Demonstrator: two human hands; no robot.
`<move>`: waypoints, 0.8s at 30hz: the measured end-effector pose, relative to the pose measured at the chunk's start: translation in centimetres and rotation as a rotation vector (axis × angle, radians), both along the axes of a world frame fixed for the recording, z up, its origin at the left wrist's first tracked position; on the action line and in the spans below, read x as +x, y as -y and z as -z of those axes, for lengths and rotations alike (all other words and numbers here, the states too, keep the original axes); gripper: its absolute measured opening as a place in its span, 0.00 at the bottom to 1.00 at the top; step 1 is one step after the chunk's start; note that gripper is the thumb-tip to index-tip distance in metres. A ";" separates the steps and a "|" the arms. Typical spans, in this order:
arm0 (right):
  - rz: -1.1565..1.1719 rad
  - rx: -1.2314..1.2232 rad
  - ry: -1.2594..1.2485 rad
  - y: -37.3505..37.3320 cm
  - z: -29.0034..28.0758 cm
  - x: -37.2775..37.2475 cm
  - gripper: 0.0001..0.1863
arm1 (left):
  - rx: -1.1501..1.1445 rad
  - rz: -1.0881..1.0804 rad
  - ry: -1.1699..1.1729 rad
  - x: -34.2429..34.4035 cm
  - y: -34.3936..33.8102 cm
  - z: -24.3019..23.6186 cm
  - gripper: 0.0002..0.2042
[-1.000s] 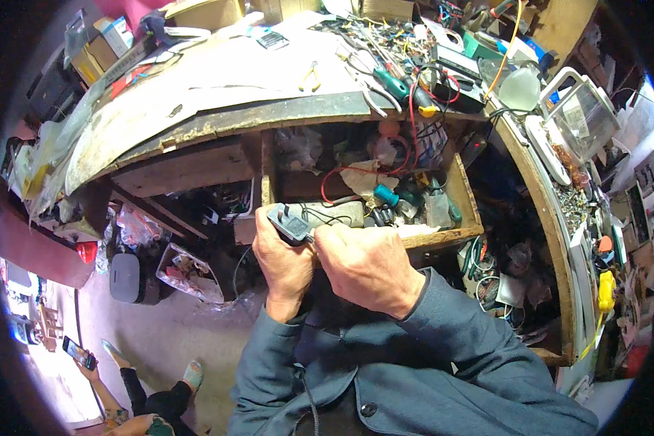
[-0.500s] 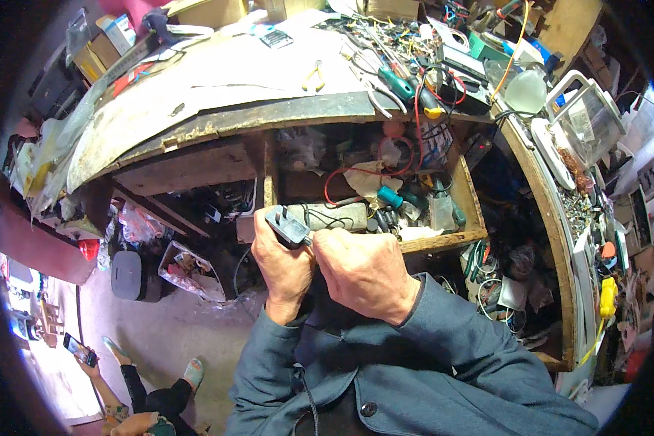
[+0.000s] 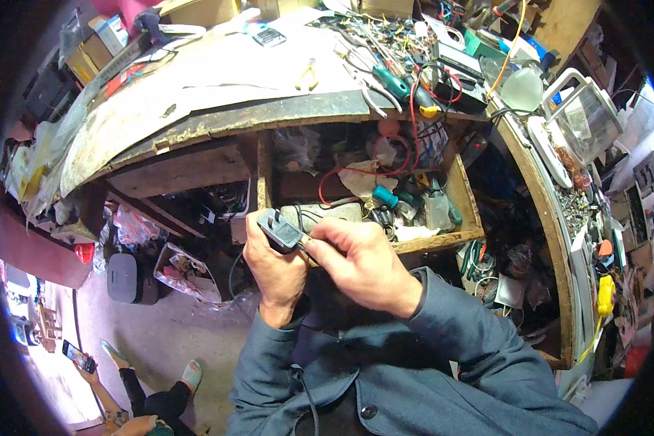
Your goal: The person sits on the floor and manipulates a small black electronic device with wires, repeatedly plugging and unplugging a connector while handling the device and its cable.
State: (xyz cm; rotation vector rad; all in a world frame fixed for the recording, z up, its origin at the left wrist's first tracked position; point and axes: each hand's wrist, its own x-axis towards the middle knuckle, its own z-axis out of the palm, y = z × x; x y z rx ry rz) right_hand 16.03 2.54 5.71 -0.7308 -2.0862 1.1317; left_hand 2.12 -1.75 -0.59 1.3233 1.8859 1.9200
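Observation:
My left hand (image 3: 275,272) is wrapped round a black power adapter (image 3: 283,234), its two flat prongs pointing up. My right hand (image 3: 367,265) is closed against the adapter's right end, thumb and fingers pinched on a small, thin part too small to name. Just behind both hands, an open wooden drawer (image 3: 463,195) holds a teal screwdriver handle (image 3: 385,196), red wire (image 3: 327,185), black cables and a pale long block (image 3: 341,212).
The cluttered workbench (image 3: 232,116) carries yellow pliers (image 3: 307,75), tools and loose parts. A clear plastic case (image 3: 585,123) stands at the right. Below left are a litter bin (image 3: 185,272), a dark box (image 3: 123,280) and another person (image 3: 152,396) holding a phone (image 3: 78,356).
My hands and the adapter have shifted slightly left. My right hand has turned, so its thumb and the thin part at the adapter's end now show more.

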 end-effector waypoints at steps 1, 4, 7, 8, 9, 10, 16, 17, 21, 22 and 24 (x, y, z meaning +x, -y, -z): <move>0.016 0.289 0.109 0.2 -0.2 0.1 0.06 | -0.020 -0.004 0.008 0.0 0.0 -0.2 0.21; 0.013 0.865 0.284 0.5 -0.1 -0.1 0.11 | -0.021 0.007 0.075 0.0 0.2 -0.4 0.18; 0.010 0.732 0.226 0.3 -0.1 0.0 0.07 | -0.013 0.003 0.081 0.2 0.1 -0.6 0.18; 0.021 0.585 0.151 0.1 0.4 -0.2 0.06 | -0.007 -0.001 0.081 0.3 0.1 -0.7 0.18; 0.031 0.438 0.077 0.0 0.7 -0.4 0.05 | -0.001 -0.005 0.080 0.3 0.0 -0.8 0.19; 0.042 0.120 -0.067 0.0 0.5 -0.9 0.07 | 0.003 -0.007 0.092 0.2 0.0 -0.7 0.19; 0.061 0.176 -0.063 0.1 0.6 -1.4 0.09 | 0.006 -0.038 0.096 -0.4 -0.4 0.2 0.20; 0.068 0.206 -0.054 0.2 0.8 -1.5 0.09 | 0.000 -0.043 0.092 -0.4 -0.4 0.3 0.20; 0.080 0.239 -0.087 0.1 1.7 -1.8 0.02 | -0.009 -0.044 0.087 -0.7 -0.5 0.4 0.19; 0.080 0.216 -0.112 0.2 1.7 -2.1 0.02 | -0.007 -0.043 0.087 -0.8 -0.5 0.4 0.19; 0.088 0.202 -0.127 0.4 1.7 -2.2 0.02 | -0.012 -0.055 0.096 -0.9 -0.5 0.6 0.20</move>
